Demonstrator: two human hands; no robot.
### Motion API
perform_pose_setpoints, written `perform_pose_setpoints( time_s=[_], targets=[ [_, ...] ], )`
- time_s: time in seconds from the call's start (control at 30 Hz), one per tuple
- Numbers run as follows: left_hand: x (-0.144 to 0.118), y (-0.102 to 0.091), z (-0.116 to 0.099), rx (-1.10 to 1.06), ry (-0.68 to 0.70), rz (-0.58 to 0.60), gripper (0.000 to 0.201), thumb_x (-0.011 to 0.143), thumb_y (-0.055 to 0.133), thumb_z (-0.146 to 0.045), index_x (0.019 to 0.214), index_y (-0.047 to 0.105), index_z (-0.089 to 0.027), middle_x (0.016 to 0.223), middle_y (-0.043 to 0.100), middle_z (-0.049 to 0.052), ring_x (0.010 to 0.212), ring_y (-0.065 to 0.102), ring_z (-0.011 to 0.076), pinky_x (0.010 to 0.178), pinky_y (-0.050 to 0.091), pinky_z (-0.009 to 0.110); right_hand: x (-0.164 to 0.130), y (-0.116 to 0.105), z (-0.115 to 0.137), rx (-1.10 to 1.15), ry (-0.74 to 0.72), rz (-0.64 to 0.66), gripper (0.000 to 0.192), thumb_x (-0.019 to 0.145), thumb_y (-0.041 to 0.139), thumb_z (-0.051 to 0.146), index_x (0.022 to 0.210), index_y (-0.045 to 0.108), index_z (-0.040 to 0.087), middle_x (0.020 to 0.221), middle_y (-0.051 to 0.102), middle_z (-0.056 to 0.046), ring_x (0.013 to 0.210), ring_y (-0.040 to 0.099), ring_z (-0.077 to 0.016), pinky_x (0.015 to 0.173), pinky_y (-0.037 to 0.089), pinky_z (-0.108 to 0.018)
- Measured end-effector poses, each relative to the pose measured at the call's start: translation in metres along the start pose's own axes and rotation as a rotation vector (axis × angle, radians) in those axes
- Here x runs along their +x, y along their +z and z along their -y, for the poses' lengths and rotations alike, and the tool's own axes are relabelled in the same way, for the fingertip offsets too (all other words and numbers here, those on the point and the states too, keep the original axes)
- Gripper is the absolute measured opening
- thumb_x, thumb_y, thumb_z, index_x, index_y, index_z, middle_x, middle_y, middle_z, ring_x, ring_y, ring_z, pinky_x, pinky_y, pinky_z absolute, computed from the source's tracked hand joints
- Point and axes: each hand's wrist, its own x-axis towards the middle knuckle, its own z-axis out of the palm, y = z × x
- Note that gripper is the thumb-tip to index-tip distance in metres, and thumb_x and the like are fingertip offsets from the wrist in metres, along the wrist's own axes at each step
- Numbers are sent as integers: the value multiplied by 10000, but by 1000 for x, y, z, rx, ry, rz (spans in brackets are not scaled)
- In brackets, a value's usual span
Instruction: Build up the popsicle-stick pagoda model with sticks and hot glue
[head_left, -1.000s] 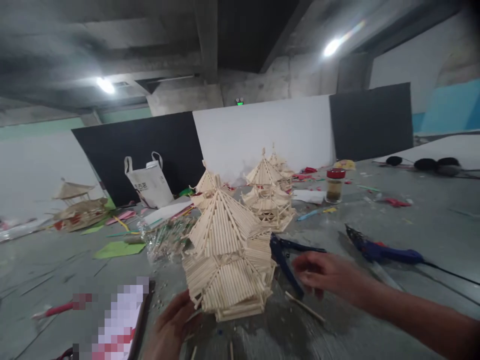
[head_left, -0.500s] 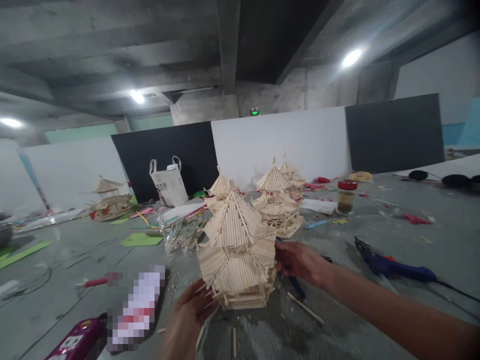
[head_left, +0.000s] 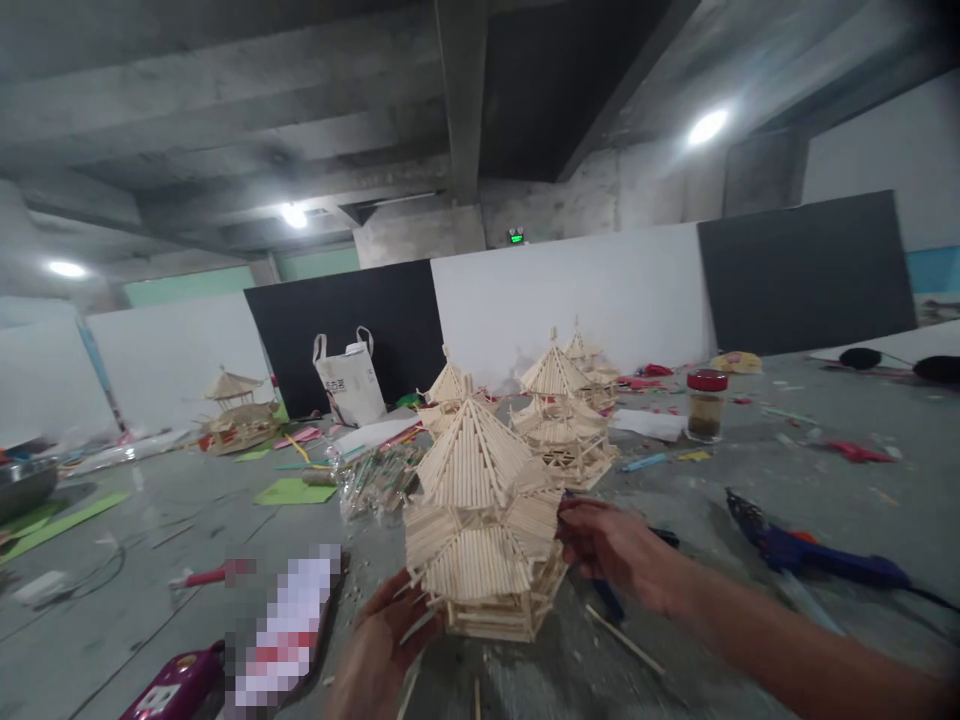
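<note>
A two-tiered pavilion model [head_left: 472, 545] of pale wooden sticks stands upright in front of me, with a pointed roof above a wider lower roof and a railed base. My left hand [head_left: 394, 635] is at its lower left side, fingers round the base under the eave; some fingertips are hidden behind sticks. At the opposite side, my right hand [head_left: 607, 545] has its bent fingers against the lower roof edge. Under the right hand lies a dark-handled tool [head_left: 609, 598], partly covered. A loose stick [head_left: 626, 640] rests on the table to the right of the base.
More stick pavilions [head_left: 559, 420] stand behind. A blue glue gun [head_left: 817, 555] and a red-lidded jar [head_left: 706, 405] are at right. On the left are a bag of sticks [head_left: 375, 480], a paper bag [head_left: 349, 385], a purple device [head_left: 176, 685] and a blurred-out flat object [head_left: 289, 630].
The view has shifted slightly, so everything appears a little lower and farther right. Both hands stay at the pavilion model, the left fingers now somewhat straighter.
</note>
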Motion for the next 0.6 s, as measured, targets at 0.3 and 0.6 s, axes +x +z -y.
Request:
perform_pose_setpoints(
  time_s=[0.3,0.6],
  targets=[
    [42,5,-24,138,-52,149,215,654,602,10,801,664,-135,764,741,68,677,701,204,639,568,315,-26,17,-13,113,6,-142,333,791,475,105,1108,436,201,858,655,-27,536,619,-132,434,393,-206],
    [70,21,-25,247,-14,148,113,779,579,-47,822,649,-123,747,697,32,641,659,164,628,528,313,-22,26,-21,87,191,-155,137,909,442,131,828,542,85,710,632,-42,336,442,-32,296,274,-142]
  ],
)
